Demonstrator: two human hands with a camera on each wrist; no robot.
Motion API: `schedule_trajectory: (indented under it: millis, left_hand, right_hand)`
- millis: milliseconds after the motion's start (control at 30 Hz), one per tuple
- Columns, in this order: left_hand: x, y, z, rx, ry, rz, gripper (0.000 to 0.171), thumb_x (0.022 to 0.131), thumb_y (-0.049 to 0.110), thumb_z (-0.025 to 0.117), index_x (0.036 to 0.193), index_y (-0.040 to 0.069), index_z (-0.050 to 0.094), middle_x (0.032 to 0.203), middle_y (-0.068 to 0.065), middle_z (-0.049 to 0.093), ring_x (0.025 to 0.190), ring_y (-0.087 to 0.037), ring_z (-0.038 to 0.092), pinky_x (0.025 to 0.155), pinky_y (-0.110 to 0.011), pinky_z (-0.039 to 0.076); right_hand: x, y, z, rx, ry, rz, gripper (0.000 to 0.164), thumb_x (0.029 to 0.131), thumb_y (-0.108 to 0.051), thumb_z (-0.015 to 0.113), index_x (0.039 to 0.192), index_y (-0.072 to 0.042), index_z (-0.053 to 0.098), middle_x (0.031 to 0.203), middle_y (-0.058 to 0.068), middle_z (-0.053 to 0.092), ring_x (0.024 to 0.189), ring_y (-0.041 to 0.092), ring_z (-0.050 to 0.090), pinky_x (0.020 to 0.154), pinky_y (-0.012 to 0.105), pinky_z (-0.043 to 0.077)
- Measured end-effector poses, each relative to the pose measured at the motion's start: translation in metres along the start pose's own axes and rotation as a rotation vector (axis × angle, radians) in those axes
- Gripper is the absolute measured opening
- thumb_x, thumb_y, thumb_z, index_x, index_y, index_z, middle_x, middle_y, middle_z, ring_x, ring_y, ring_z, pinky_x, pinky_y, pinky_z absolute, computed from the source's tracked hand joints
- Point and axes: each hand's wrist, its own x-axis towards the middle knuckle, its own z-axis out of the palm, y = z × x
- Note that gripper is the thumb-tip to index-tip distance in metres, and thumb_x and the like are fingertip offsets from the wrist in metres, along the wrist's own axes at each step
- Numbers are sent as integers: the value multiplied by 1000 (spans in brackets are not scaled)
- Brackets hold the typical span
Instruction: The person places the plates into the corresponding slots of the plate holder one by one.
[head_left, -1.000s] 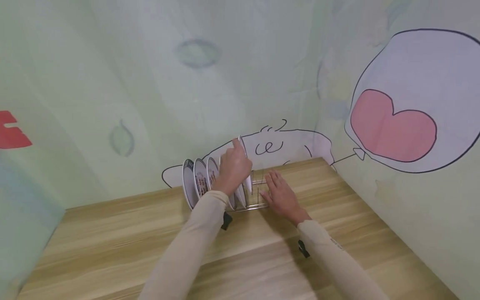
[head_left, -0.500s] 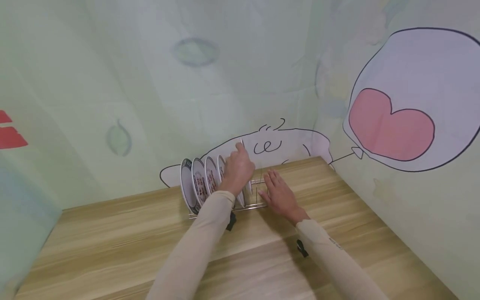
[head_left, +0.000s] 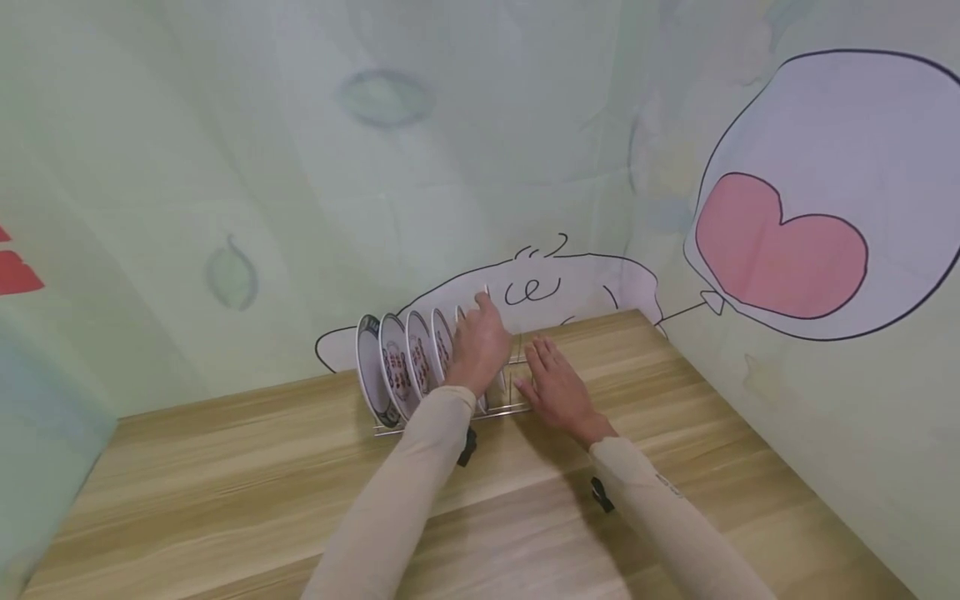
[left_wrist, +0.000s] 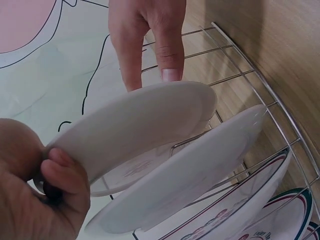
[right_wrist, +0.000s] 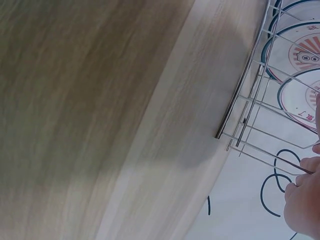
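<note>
In the left wrist view, my left hand [left_wrist: 45, 190] grips a white plate [left_wrist: 145, 112] by its rim, thumb and fingers pinching the edge. The plate stands on edge, slightly tilted, at the right part of a metal wire dish rack [head_left: 390, 431]. Another white plate [left_wrist: 200, 170] stands just beside it. Further left, several patterned plates [head_left: 395, 367] stand upright in a row. My right hand [head_left: 558, 392] rests at the rack's right end, fingers straight and thumb apart. In the head view, my left hand hides part of the held plate.
The rack stands on a wood-grain table [head_left: 247, 475], near its back edge. A printed cloth backdrop [head_left: 300, 183] hangs behind, with a balloon drawing [head_left: 817, 133] at the right. Both forearms reach in over the table from the front.
My left hand has moved a little right and down with the plate, uncovering more of the plates to its left. The right hand has stayed at the rack's end.
</note>
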Motion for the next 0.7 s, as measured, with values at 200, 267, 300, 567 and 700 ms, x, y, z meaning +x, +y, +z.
schedule_trajectory:
  millis: [200, 267, 300, 567, 700]
  left_hand:
    - [-1, 0, 8, 24, 20, 8, 64, 95, 7, 55, 149, -10, 26, 68, -11, 61, 44, -15, 52, 34, -21, 37]
    - [-1, 0, 11, 27, 23, 1, 62, 95, 7, 54, 149, -9, 26, 72, -13, 62, 48, -18, 56, 36, -23, 40]
    - [-1, 1, 12, 34, 24, -1, 62, 95, 7, 54, 148, -9, 27, 74, -14, 63, 50, -19, 57, 37, -23, 42]
    - [-2, 3, 22, 79, 16, -12, 64, 96, 10, 57, 149, -9, 27, 77, -14, 66, 52, -20, 60, 40, -23, 45]
    - [-2, 3, 26, 87, 13, -24, 62, 97, 11, 55, 149, -9, 27, 76, -13, 65, 49, -18, 58, 39, -23, 44]
  right_hand:
    - [-1, -1, -2, 17, 2, 0, 60, 103, -29, 52, 148, 9, 38, 156, 30, 34, 149, 44, 27, 123, 51, 24]
    - [-1, -1, -3, 28, -2, 3, 60, 103, -28, 52, 147, 9, 38, 156, 30, 34, 149, 44, 26, 123, 50, 23]
    - [-1, -1, -3, 34, -5, 4, 59, 103, -28, 52, 147, 9, 38, 156, 30, 34, 149, 44, 26, 124, 50, 22]
    - [-1, 0, 0, 32, 4, 1, 59, 103, -29, 51, 148, 8, 38, 157, 29, 34, 149, 44, 27, 124, 49, 21]
    - [-1, 0, 1, 26, 8, -2, 60, 104, -31, 49, 148, 8, 38, 157, 29, 34, 149, 44, 27, 124, 49, 22]
